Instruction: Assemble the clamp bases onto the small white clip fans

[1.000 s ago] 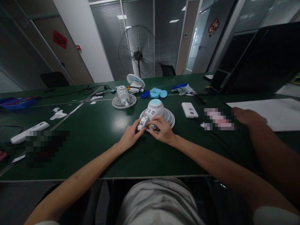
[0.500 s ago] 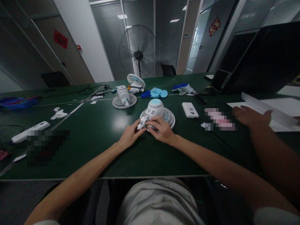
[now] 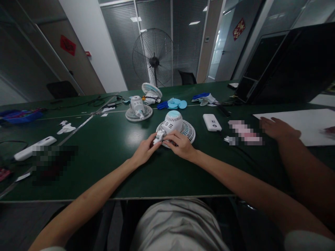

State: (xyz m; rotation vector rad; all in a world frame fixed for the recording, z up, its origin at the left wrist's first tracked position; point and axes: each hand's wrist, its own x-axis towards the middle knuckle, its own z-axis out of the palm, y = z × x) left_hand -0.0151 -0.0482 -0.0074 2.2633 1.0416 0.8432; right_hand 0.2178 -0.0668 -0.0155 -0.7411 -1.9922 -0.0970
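A small white fan head (image 3: 173, 121) lies grille-down on the green table in front of me, its rounded motor housing facing up. At its near left side is a white plastic neck joint (image 3: 160, 135). My left hand (image 3: 143, 150) pinches this joint from the left, thumb and fingers closed on it. From the right, my right hand (image 3: 181, 144) has its fingertips closed at the same joint; any small part between them is hidden. The slotted grille (image 3: 189, 131) shows beyond my right fingers.
Behind stand two more small fans (image 3: 138, 107) (image 3: 151, 93), near light-blue fan blades (image 3: 177, 103). To the right lie a white power bank (image 3: 212, 122) and a co-worker's hand (image 3: 280, 129) on white paper (image 3: 314, 122). At left are a white elongated device (image 3: 36, 147) and a blue tray (image 3: 22, 116).
Both my hands stay at the neck joint, with only slight finger movement. At the right, the co-worker's lifted sheet has been turned over, and the paper now lies flat.
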